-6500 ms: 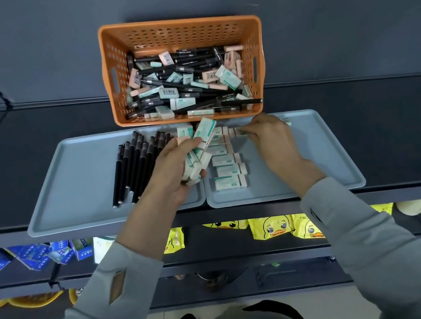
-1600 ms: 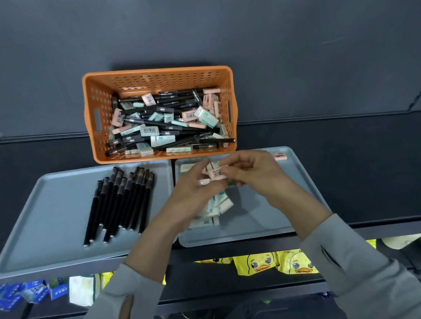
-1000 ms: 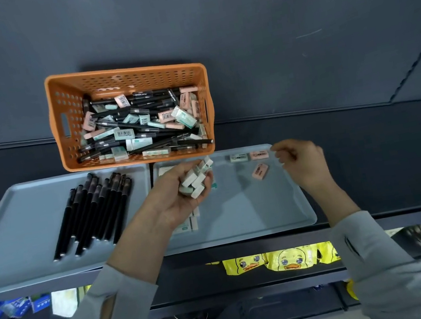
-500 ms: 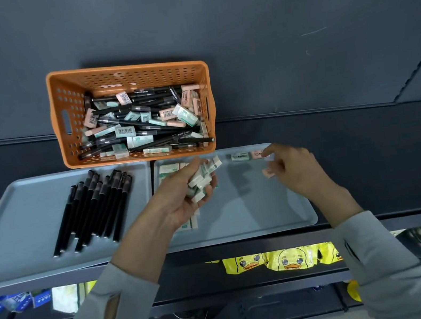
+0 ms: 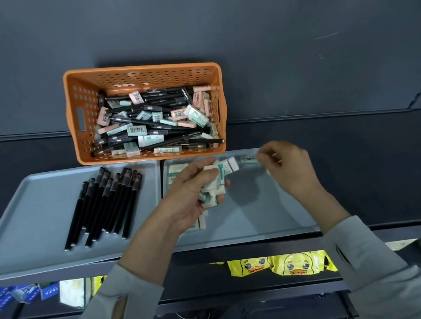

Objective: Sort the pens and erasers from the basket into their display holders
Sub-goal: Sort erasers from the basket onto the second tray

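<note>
A left hand point(image 5: 191, 200) grips a clutch of erasers point(image 5: 226, 167) above the right tray point(image 5: 254, 207); the right hand point(image 5: 289, 168) hovers curled alongside, its hold impossible to tell; pens point(image 5: 105, 206) line the left tray point(image 5: 26, 220); the orange basket point(image 5: 85, 97) sits behind, part-filled.

Right hand point(image 5: 286, 165) back toward erasers point(image 5: 212, 187)

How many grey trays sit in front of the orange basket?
2. The left tray holds the black pens; the right tray, beside it, holds erasers, partly hidden by the left hand.
</note>
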Available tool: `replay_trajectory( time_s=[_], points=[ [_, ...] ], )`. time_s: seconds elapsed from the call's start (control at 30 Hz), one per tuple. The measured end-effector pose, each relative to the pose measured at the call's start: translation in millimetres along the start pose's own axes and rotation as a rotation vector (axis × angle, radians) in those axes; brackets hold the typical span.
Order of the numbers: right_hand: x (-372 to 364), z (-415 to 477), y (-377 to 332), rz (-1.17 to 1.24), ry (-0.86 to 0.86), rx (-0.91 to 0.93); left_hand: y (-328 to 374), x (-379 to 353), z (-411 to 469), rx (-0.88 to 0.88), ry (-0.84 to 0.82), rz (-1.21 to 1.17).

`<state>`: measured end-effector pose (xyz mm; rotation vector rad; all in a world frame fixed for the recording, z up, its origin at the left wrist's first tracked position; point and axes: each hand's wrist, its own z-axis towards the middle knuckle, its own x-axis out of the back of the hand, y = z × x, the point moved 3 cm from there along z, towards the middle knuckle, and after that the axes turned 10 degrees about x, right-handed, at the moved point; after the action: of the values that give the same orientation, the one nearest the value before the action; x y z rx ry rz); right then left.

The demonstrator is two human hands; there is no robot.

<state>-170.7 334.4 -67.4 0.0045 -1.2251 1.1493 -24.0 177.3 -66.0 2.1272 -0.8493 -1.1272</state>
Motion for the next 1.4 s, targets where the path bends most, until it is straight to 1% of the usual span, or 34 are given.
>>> replay_trajectory(
  time_s=[0.07,0.1,0.13,0.17,0.27,0.3,0.37,0.47,0.53,0.6,0.67,0.73,0.8,0.87,1.17,1.23,1.3,1.33,1.4],
  points=[
    [-13,-1,-23,0.444,-0.149,-0.174,0,0,0,-0.023,0.016,0.049],
    [-20,-2,-34,0.639,-0.226,-0.220,0,0,-1,-0.032,0.027,0.069],
    [-25,-2,-41,0.725,-0.259,-0.217,1,-1,-2,-0.041,0.041,0.079],
    [-27,-1,-44,0.744,-0.253,-0.215,3,1,-4,-0.051,0.057,0.076],
    [-23,2,-36,0.657,-0.129,-0.271,15,22,-8,-0.082,0.136,0.014],
    [-21,1,-33,0.623,-0.121,-0.287,21,32,-9,-0.096,0.159,-0.032],
    [-20,-3,-33,0.591,-0.183,-0.290,32,49,-12,-0.132,0.192,-0.129],
    [-19,-8,-44,0.519,-0.233,-0.217,39,62,-18,-0.138,0.213,-0.278],
    [-16,-6,-53,0.302,-0.239,-0.068,38,64,-20,-0.120,0.192,-0.327],
    [-19,-5,-66,0.078,-0.311,0.097,33,63,-20,-0.109,0.170,-0.308],
    [-26,-9,-76,0.044,-0.457,0.163,29,61,-20,-0.112,0.159,-0.263],
    [-30,-13,-80,0.041,-0.586,0.166,25,60,-21,-0.132,0.159,-0.250],
    [-31,-14,-76,-0.048,-0.615,0.206,24,63,-22,-0.155,0.165,-0.245],
    [-30,-15,-70,-0.103,-0.583,0.230,23,66,-24,-0.170,0.167,-0.230],
    [-45,-23,-73,-0.035,-0.448,0.280,18,65,-29,-0.157,0.159,-0.138],
    [-46,-23,-72,-0.061,-0.442,0.286,15,65,-29,-0.161,0.166,-0.086],
    [-43,-21,-75,-0.049,-0.393,0.286,13,63,-28,-0.162,0.173,0.007],
    [-40,-19,-79,0.020,-0.342,0.251,12,62,-28,-0.163,0.179,0.051],
    [-37,-14,-88,0.310,-0.266,0.092,11,57,-28,-0.169,0.181,0.117]
  ],
)
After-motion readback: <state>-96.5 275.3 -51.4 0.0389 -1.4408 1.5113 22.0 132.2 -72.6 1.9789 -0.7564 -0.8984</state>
